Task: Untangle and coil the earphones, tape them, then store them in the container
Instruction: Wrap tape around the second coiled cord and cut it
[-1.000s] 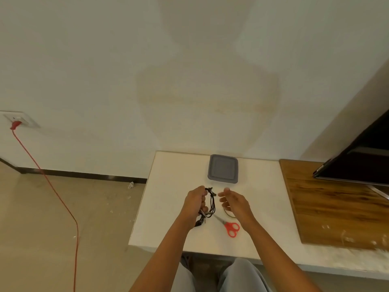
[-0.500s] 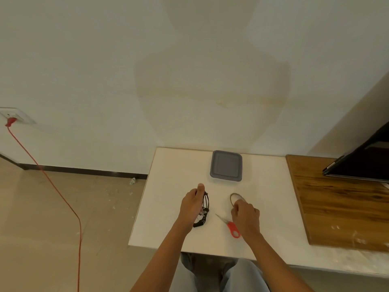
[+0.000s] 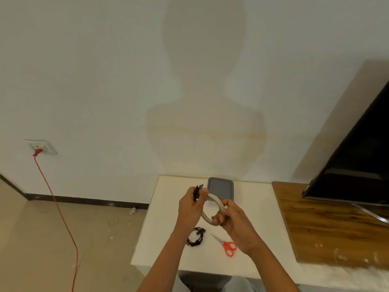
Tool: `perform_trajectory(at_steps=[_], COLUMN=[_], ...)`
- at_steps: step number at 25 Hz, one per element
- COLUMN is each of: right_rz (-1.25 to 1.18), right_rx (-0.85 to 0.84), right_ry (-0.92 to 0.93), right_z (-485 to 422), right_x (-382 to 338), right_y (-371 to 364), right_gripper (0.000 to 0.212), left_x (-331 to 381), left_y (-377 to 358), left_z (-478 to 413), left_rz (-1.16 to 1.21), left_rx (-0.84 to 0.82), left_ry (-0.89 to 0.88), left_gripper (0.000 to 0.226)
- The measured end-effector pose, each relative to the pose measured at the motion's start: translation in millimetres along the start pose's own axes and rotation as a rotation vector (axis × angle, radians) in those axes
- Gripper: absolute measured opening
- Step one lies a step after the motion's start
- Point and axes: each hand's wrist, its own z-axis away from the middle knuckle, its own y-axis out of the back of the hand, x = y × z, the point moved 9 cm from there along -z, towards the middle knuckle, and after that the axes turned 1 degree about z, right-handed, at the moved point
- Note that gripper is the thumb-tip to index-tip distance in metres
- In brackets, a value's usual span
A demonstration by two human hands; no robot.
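In front of you, a smooth matt white table (image 3: 168,218) carries a matt grey plastic container (image 3: 221,187) and red plastic-handled, metal-bladed scissors (image 3: 227,245), beside a grained wooden board (image 3: 328,228) and glossy black screen (image 3: 357,161).

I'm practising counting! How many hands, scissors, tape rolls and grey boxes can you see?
Hands: 2, the left hand and the right hand
Scissors: 1
Tape roll: 1
Grey box: 1
Total: 5

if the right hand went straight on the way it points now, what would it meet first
Probably the grey container: the right hand, gripping the tape roll, points forward-left towards it. Depth is unclear; the hand looks raised off the table, so it might pass over it.
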Motion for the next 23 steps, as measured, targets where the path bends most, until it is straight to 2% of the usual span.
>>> perform_trajectory(at_steps=[4,9,14,23], right_rz=[0.077,0.284,0.19,0.036], right_rx=[-0.022,0.059,0.005,-0.213], right_ry=[-0.062,-0.086,-0.036,0.17], right_z=[25,55,81,116], right_x=[-41,-83,-107,-141], right_y=[-18,-29,-47,-89], right_gripper=[0.027,0.023,0.03,0.036], left_x=[41,87,117,137], left_y=[9,21,38,66], left_z=[27,58,79,100], left_rz=[0.01,-0.032,0.004,0.321], left_rx=[-0.041,-0.058,-0.051,-0.03], left_ry=[-0.108,-0.252,-0.293,-0.227], left_gripper=[0.034,0.032,0.033,0.045])
